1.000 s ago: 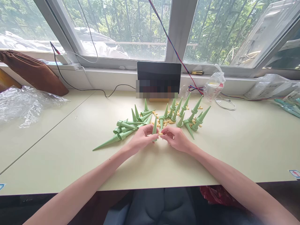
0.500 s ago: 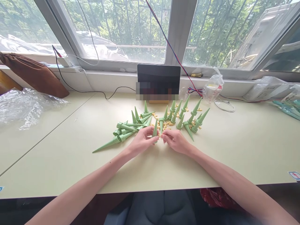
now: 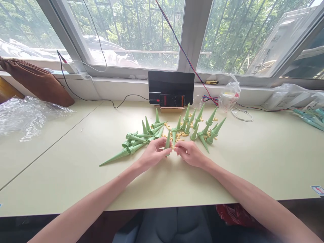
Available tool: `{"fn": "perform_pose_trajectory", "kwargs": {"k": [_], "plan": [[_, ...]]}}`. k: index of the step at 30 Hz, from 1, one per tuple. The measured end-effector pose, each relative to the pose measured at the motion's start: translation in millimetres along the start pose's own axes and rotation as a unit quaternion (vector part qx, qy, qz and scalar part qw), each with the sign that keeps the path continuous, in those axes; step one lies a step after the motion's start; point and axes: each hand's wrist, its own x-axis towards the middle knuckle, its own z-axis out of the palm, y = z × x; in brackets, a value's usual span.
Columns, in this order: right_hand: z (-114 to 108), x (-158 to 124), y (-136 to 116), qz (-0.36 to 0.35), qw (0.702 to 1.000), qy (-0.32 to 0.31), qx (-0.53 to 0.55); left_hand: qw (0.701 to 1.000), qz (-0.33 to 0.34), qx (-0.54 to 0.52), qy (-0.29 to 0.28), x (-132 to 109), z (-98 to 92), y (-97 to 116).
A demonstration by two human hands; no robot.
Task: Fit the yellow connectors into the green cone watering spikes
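Note:
My left hand [image 3: 152, 155] is closed round a green cone-shaped spike [image 3: 167, 141], tip pointing up. My right hand [image 3: 189, 153] pinches a small yellow part [image 3: 173, 147] against the base of that spike. Just beyond my hands lie several more green spikes [image 3: 136, 140] on their sides to the left, and several stand upright [image 3: 199, 123] to the right. Loose small yellow parts [image 3: 180, 135] are scattered between them on the pale table [image 3: 76, 162].
A dark tablet [image 3: 171, 86] leans against the window sill with a phone [image 3: 172, 100] in front on a wooden stand. A crumpled clear plastic sheet [image 3: 25, 116] and a brown bag [image 3: 37, 81] are at the left. Plastic bags [image 3: 230, 92] and cables are at the right.
My hands have stayed together on the spike and the yellow part, with only slight finger shifts. The view has tilted a little.

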Motion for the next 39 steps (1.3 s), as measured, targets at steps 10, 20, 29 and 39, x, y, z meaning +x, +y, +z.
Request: {"fn": "perform_pose_trajectory", "kwargs": {"k": [10, 20, 29, 39], "plan": [[1.7, -0.6, -1.5, 0.034, 0.999, 0.003, 0.019, 1.000, 0.007, -0.023, 0.014, 1.9, -0.8, -1.1], [2.6, -1.9, 3.6, 0.013, 1.000, 0.005, 0.007, 1.000, 0.004, -0.015, 0.012, 0.9, -0.7, -3.8], [1.5, 0.3, 1.6, 0.000, 1.000, -0.007, -0.005, 0.999, 0.029, 0.013, 0.017, 0.1, 0.1, -1.5], [1.3, -0.3, -1.3, 0.008, 1.000, -0.016, 0.002, 0.992, 0.097, 0.079, 0.008, -1.2, 0.6, -0.8]]}}
